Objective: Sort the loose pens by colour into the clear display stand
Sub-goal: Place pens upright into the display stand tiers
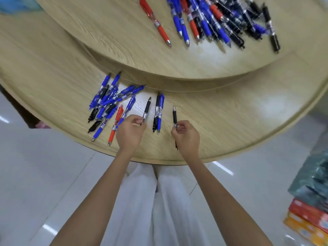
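My left hand [130,132] pinches a black pen [147,108] near the table's front edge, its tip pointing away from me. A second black pen [174,115] is pinched by my right hand [185,136], tip also pointing away. Between my hands lie a black pen [156,112] and a blue pen [160,110] side by side. Left of my left hand sits a loose heap of blue, black and red pens [108,105]. A larger heap of pens [213,20] lies on the raised round tier at the back. No clear display stand is in view.
The round wooden table [239,112] has a raised inner tier [124,41]. A single red pen [156,22] lies on that tier, left of the big heap. Colourful packets [308,201] are stacked on the floor at the right. The image is motion-blurred.
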